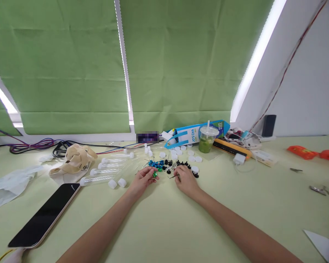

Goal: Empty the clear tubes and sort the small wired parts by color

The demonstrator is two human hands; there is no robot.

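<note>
My left hand (143, 180) pinches a small shiny green piece (155, 174) between thumb and fingers. Across from it, my right hand (186, 179) is closed on a thin dark pin (172, 177); its far end is hidden under the fingers. Just beyond the hands lies a cluster of shiny blue pieces (155, 164) with thin metal stems. Several small black round pieces (169, 171) with stems are spread between and behind the hands. White round caps (191, 158) lie behind the right hand, and one cap (195, 169) sits close beside it.
To the left are clear plastic tubes (98, 179) with white caps, a beige cloth cap (79, 160), a phone (45, 215) and coiled cables (33, 145). Behind stand a cup of green drink (207, 140) and a blue-white bag (188, 136). An orange power strip (231, 149) lies right.
</note>
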